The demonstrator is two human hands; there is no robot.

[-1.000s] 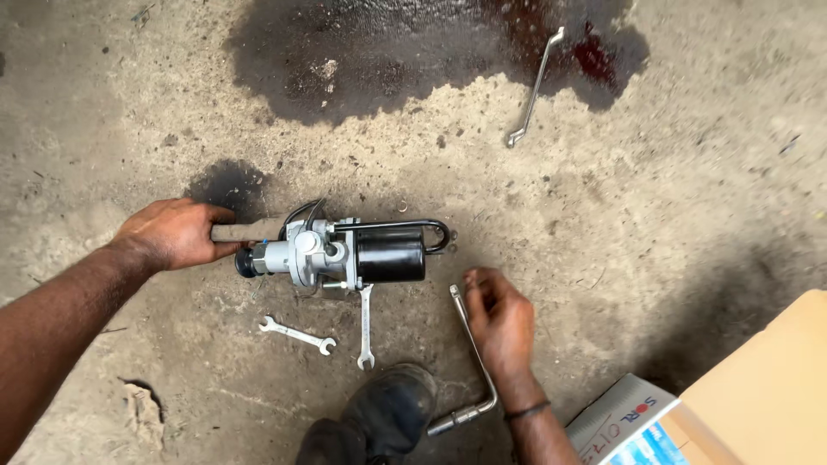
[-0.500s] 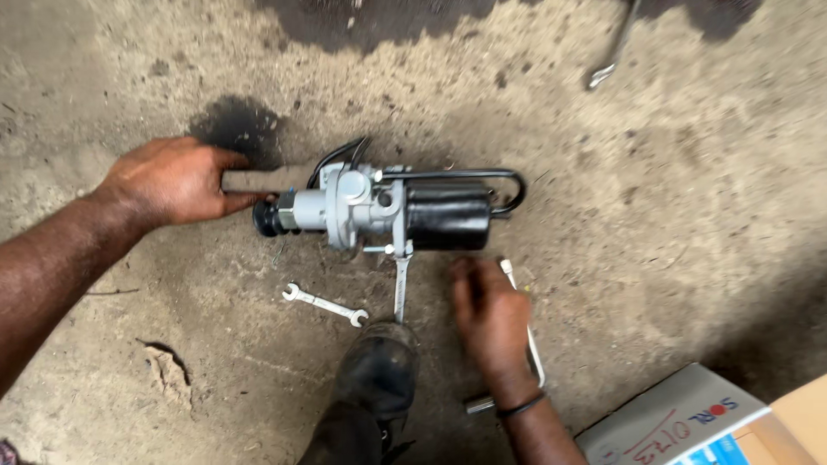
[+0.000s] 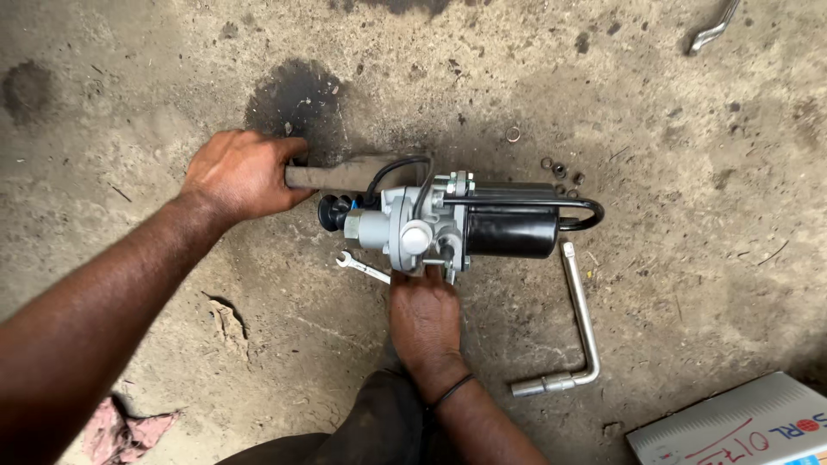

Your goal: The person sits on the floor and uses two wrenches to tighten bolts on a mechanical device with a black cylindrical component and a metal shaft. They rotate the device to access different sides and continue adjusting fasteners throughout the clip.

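Note:
A pump-like assembly lies on the concrete floor, with a silver valve body [image 3: 419,231], a black cylinder [image 3: 510,231] and a looped black tube [image 3: 587,213]. My left hand [image 3: 244,175] is closed around a dark grey bar [image 3: 340,175] that runs along the assembly's far side. My right hand [image 3: 424,312] is at the near edge of the valve body, back up, with its fingers curled over a flat wrench. Only the wrench's tip [image 3: 450,274] shows at a fitting. A small open-ended spanner [image 3: 362,267] lies just left of that hand.
An L-shaped socket wrench [image 3: 579,320] lies to the right of my right hand. Loose nuts [image 3: 560,172] and a ring [image 3: 513,134] sit behind the cylinder. Another wrench [image 3: 713,31] is far right, a cardboard box [image 3: 741,424] near right, a red rag [image 3: 121,430] near left, my knee [image 3: 362,435] below.
My right hand left the L-shaped wrench and moved left to the valve body, covering the flat wrench. The view has closed in on the assembly. My left hand stays on the bar.

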